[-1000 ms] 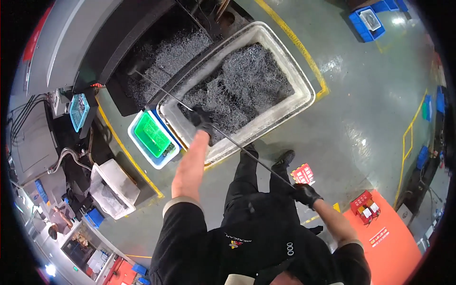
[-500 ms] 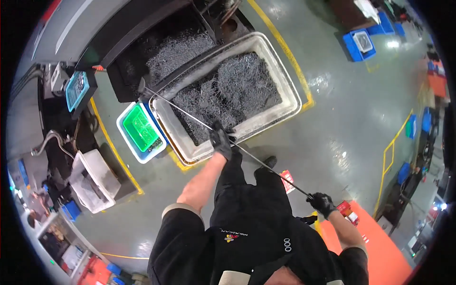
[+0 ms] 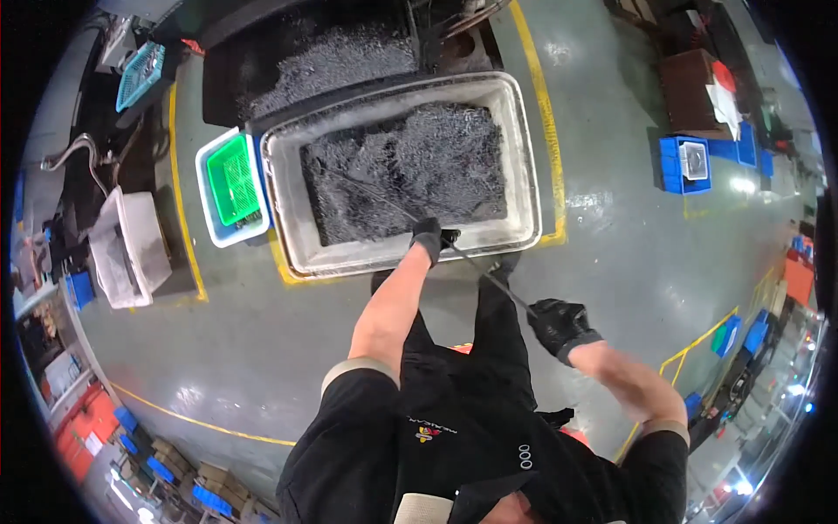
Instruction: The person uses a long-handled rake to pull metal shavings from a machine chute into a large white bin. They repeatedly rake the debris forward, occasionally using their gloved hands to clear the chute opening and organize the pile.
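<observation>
A long thin rod-handled tool, like a hoe point(image 3: 482, 272), slants from my right side up over a large off-white tub point(image 3: 290, 192). Its far end reaches into the dark metal shavings point(image 3: 454, 162) that fill the tub; motion blur hides its head. Above the tub's near rim, my left hand point(image 3: 427, 237) in a black glove is closed round the middle of the rod. My right hand point(image 3: 559, 327), gloved too, grips the rod's near end, lower and further right, in front of my body.
A machine trough point(image 3: 340, 70) with more shavings adjoins the tub's far side. On the tub's left stands a white bin point(image 3: 209, 188) holding a green basket point(image 3: 232, 179). A grey-white container point(image 3: 144, 236) sits further left. Blue crates point(image 3: 685, 166) are at the far right.
The hoe's far end has gone from the tub's far left corner down into the shavings. Both hands still hold it, the right one further forward and left. My view has turned somewhat.
</observation>
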`<state>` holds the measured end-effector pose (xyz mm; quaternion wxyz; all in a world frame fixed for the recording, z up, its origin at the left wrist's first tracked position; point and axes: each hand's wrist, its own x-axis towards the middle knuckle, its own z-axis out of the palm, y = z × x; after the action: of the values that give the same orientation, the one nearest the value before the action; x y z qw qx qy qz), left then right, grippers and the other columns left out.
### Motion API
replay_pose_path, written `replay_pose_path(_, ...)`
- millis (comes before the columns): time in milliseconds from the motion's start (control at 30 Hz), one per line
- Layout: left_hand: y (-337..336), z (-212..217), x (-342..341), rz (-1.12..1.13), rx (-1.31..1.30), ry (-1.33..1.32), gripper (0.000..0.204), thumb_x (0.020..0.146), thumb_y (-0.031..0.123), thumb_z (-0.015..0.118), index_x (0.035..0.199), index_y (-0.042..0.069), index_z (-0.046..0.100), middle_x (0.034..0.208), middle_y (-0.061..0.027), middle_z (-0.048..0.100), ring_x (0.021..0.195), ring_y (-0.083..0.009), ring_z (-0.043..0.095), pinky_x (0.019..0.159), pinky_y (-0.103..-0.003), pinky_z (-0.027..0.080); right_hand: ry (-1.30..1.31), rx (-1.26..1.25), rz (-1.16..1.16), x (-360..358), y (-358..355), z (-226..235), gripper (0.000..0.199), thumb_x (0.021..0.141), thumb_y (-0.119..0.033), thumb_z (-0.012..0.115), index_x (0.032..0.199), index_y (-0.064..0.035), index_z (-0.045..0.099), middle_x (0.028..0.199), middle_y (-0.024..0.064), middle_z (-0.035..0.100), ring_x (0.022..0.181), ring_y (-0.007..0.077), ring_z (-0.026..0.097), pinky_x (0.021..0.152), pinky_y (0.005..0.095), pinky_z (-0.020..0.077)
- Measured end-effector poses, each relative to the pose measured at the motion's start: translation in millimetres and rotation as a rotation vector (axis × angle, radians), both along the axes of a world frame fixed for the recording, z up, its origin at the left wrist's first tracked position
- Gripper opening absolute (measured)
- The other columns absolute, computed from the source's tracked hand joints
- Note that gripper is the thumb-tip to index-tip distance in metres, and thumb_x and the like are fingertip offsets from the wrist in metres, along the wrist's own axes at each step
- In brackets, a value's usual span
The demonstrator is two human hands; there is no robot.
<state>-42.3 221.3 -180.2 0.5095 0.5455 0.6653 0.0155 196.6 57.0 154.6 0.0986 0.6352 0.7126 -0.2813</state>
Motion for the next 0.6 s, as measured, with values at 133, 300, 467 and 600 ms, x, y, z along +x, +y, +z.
replay_pose_path(133,-33,14,127,-0.449,0.176,0.396,0.031,0.086,0.032,0.056,0.069,0.011,0.070,0.071,-0.0156,0.068,0.062,-0.0259,0.068,0.052,-0.043,0.050,-0.025,-0.272,-0.063,98,5,72,0.017,0.084,-0.020,0.052,0.076,-0.0092,0.062,0.072,0.0147,0.062,0.072,0.0367,0.063,0.058,0.0454,0.0468)
replay_pose_path(300,-104,59,216,-0.105,0.253,0.176,0.029,0.087,0.028,0.053,0.075,0.007,0.069,0.074,-0.0202,0.067,0.062,-0.0317,0.066,0.052,-0.045,0.047,0.025,-0.396,-0.199,188,-48,147,0.026,0.090,-0.026,0.050,0.075,-0.0087,0.061,0.072,0.0159,0.061,0.071,0.0373,0.062,0.059,0.0453,0.0469)
replay_pose_path(467,-150,141,273,0.950,-0.372,-0.545,0.046,0.097,0.039,0.034,0.075,0.007,0.057,0.061,-0.0144,0.063,0.039,-0.0268,0.055,0.035,-0.038,0.042,-0.056,-0.430,-0.151,239,-121,175,0.032,0.094,-0.026,0.049,0.070,-0.0078,0.061,0.068,0.0152,0.061,0.065,0.0365,0.061,0.054,0.0440,0.0475)
replay_pose_path(600,-148,165,267,0.768,-0.490,-0.481,0.040,0.093,0.039,0.038,0.082,0.007,0.060,0.064,-0.0163,0.063,0.048,-0.0269,0.057,0.045,-0.040,0.045,0.030,-0.490,-0.300,233,-155,174,0.030,0.093,-0.029,0.052,0.074,-0.0086,0.064,0.071,0.0150,0.063,0.066,0.0339,0.063,0.055,0.0416,0.0481)
